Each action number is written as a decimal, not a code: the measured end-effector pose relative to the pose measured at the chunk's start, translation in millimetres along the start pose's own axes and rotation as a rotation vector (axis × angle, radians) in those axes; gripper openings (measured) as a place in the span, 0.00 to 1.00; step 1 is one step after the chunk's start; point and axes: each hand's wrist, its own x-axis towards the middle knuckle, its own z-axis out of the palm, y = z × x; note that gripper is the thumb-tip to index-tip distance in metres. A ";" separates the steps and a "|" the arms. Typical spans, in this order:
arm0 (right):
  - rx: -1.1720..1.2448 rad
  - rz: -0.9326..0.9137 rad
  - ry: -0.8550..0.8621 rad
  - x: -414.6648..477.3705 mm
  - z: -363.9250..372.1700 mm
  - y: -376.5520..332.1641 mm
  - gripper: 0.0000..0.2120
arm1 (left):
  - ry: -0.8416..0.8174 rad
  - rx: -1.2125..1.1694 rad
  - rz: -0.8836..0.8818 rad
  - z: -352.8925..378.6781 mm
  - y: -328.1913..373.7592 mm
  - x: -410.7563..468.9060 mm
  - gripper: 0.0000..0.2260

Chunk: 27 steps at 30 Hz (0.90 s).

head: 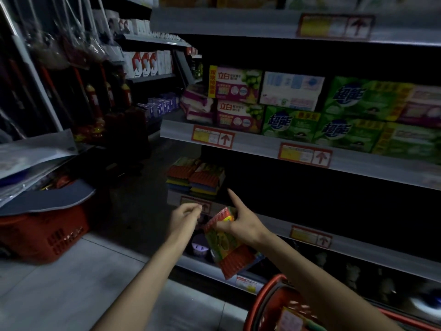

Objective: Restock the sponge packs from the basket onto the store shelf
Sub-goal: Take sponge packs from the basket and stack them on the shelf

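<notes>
Pack [225, 244] (right hand's [241, 223]) hangs lengthwise, slanting down-right.

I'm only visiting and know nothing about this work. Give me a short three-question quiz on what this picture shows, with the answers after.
1. True or false: the right hand holds a sponge pack.
2. Where do the sponge packs already on the shelf sit? A) at the left end of the dark shelf, below the soap boxes; B) on the top shelf; C) on the floor.
3. Fill in: the basket under the right forearm is ____ in colour.

Key
1. True; its forefinger points toward the shelf.
2. A
3. Red. The left hand is loosely closed beside the pack, with nothing visible in it.
</notes>
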 end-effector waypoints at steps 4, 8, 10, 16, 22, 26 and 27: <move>-0.073 -0.086 0.049 -39.1 -33.9 -2.3 0.46 | -0.070 0.014 0.052 7.4 15.8 -44.1 0.03; -0.200 -0.127 0.140 -88.5 -76.3 3.2 0.38 | -0.164 0.005 0.119 33.0 38.4 -96.5 0.05; -0.235 -0.125 0.171 -120.3 -98.0 12.1 0.34 | -0.224 0.034 0.143 48.9 42.6 -123.4 0.06; -0.201 -0.017 0.230 -237.7 -162.6 75.5 0.21 | -0.416 0.255 0.282 90.0 15.8 -199.7 0.06; 0.155 0.318 0.426 -333.4 -182.8 176.1 0.20 | -0.469 0.591 0.412 110.2 -36.6 -244.7 0.10; 0.416 0.429 0.554 -364.7 -169.3 220.6 0.10 | -0.482 0.842 0.549 106.5 -75.7 -249.3 0.18; 0.449 0.435 0.552 -372.6 -165.8 230.1 0.09 | -0.518 0.898 0.586 105.5 -83.2 -248.3 0.19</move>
